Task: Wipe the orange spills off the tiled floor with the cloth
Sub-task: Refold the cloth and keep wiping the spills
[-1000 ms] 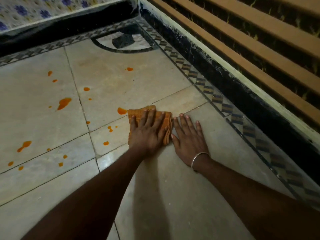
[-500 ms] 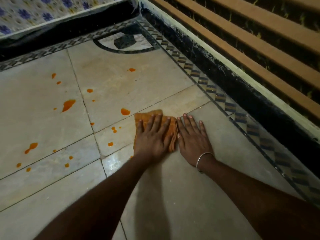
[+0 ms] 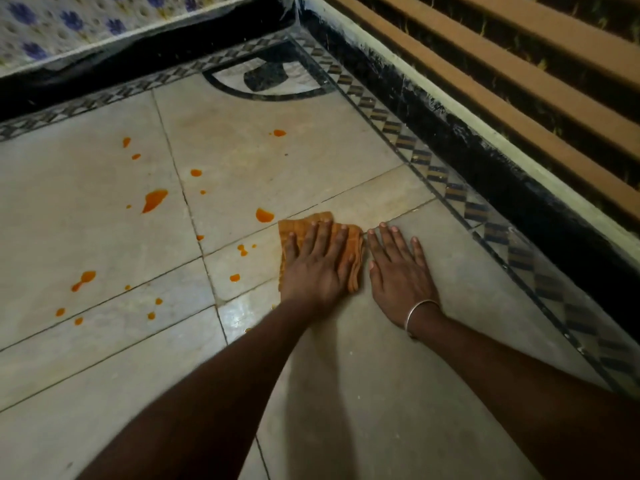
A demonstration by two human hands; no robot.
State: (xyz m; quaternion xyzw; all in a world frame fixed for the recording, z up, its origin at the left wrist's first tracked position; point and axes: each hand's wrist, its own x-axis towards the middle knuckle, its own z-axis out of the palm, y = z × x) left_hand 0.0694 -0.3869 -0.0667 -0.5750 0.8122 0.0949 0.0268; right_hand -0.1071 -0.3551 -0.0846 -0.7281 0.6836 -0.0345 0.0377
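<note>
A folded orange cloth [image 3: 353,265] lies flat on the pale tiled floor [image 3: 277,168]. My left hand [image 3: 317,263] presses down on it with straight, spread fingers. My right hand [image 3: 398,271], with a silver bangle on the wrist, rests flat on the bare tile just right of the cloth, touching its edge. Orange spills dot the floor to the left: one blob [image 3: 264,215] just off the cloth's far left corner, small drops [image 3: 242,250] beside the cloth, a larger streak [image 3: 154,199] further left, another [image 3: 83,279] at the near left.
A patterned border strip [image 3: 450,188] and a dark skirting [image 3: 502,174] run along the right, with wooden slats [image 3: 519,74] above. A flowered wall [image 3: 69,26] closes the far side. A wet, shiny patch [image 3: 242,311] lies near my left forearm.
The view has shifted a little, so the floor and both hands sit slightly lower and to the right. Both hands and the cloth hold much the same place on the tiles.
</note>
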